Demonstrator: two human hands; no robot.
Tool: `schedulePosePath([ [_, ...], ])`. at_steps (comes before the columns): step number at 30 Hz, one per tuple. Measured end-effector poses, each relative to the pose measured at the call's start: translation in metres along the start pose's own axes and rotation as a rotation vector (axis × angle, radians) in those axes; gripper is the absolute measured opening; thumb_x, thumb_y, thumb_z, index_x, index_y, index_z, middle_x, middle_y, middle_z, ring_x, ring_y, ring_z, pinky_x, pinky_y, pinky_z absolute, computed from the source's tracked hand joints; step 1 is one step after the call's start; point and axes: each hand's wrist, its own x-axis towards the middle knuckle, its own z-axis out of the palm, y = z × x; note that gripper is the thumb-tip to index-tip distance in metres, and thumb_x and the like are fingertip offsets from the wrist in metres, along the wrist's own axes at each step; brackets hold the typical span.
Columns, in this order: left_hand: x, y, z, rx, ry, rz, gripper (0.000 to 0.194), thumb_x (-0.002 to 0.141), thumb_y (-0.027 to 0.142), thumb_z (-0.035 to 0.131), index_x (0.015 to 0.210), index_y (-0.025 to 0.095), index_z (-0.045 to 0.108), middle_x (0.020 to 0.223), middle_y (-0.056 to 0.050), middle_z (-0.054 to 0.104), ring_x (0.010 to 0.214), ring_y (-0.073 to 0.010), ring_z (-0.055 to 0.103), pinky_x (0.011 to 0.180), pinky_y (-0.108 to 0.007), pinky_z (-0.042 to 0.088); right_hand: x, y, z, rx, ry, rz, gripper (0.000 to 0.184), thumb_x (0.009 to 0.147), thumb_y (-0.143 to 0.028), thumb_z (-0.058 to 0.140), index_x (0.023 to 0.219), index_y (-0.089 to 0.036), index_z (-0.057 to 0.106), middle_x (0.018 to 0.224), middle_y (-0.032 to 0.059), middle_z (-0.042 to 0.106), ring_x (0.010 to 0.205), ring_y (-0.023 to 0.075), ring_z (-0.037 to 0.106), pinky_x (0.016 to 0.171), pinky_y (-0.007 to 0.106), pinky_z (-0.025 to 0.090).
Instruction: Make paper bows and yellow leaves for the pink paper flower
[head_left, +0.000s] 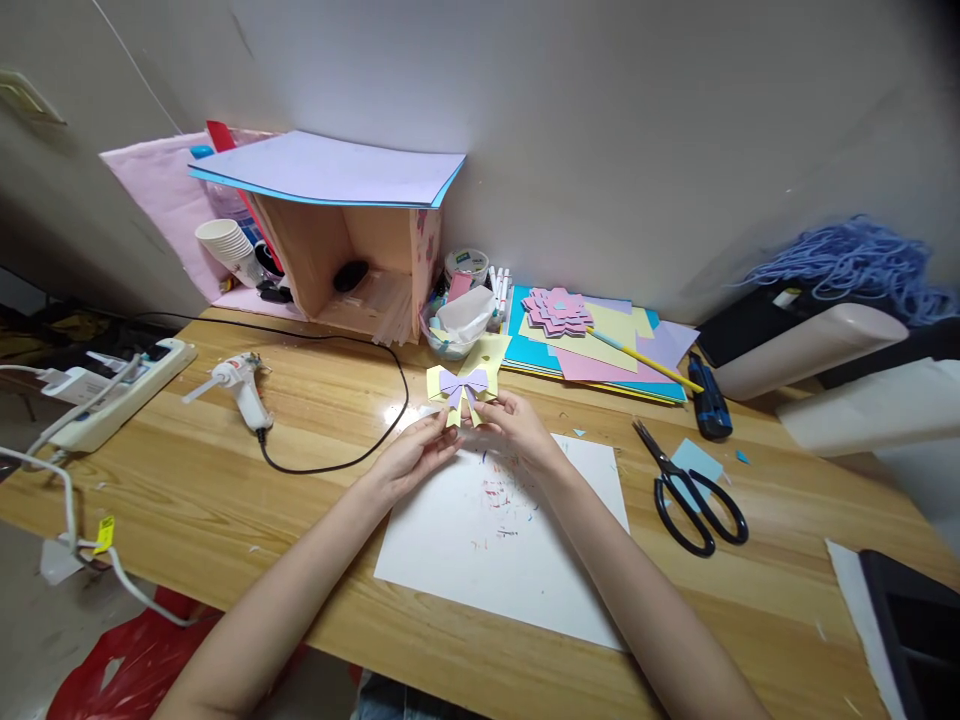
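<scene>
A paper bow (463,388), yellow with a smaller lilac bow stuck on its front, is held up just above the wooden table (315,500). My left hand (415,452) pinches its lower left tail. My right hand (516,425) pinches its lower right tail. Both hands meet over the far edge of a white sheet (510,545) marked with small coloured scribbles.
A white glue gun (238,386) with a black cord lies at the left, beside a power strip (112,395). Black scissors (694,492) lie right of the sheet. Behind stand a wooden box (352,265), a small bowl (454,335), coloured papers (592,345) with a paper flower (556,310), and a pencil (645,360).
</scene>
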Motion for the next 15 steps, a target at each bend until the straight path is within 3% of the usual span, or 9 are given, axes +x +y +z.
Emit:
schedulePosePath([
  [9,0.000,0.000,0.000,0.146,-0.010,0.032,0.024,0.073,0.037,0.068,0.084,0.017,0.065,0.079,-0.003,0.064,0.068,-0.0081,0.057,0.077,-0.021,0.047,0.002,0.011,-0.001,0.115,-0.046,0.041,0.030,0.066,-0.038,0.070,0.086,-0.017,0.062,0.080,0.0037,0.068,0.072,0.0146,0.062,0.068,0.026,0.049],
  [13,0.001,-0.001,0.001,0.209,0.014,0.108,0.032,0.071,0.035,0.070,0.096,0.017,0.063,0.094,-0.005,0.065,0.073,-0.0070,0.059,0.081,-0.020,0.045,0.002,0.013,-0.001,0.115,-0.048,0.040,0.031,0.066,-0.038,0.069,0.086,-0.016,0.062,0.080,0.0044,0.069,0.073,0.0155,0.063,0.068,0.026,0.050],
  [15,0.001,-0.001,0.002,0.249,0.045,0.172,0.035,0.069,0.036,0.072,0.096,0.016,0.062,0.092,-0.005,0.065,0.072,-0.0077,0.059,0.081,-0.022,0.045,0.002,0.013,-0.001,0.104,-0.045,0.038,0.032,0.067,-0.039,0.069,0.088,-0.017,0.061,0.081,0.0048,0.069,0.075,0.0168,0.064,0.068,0.027,0.050],
])
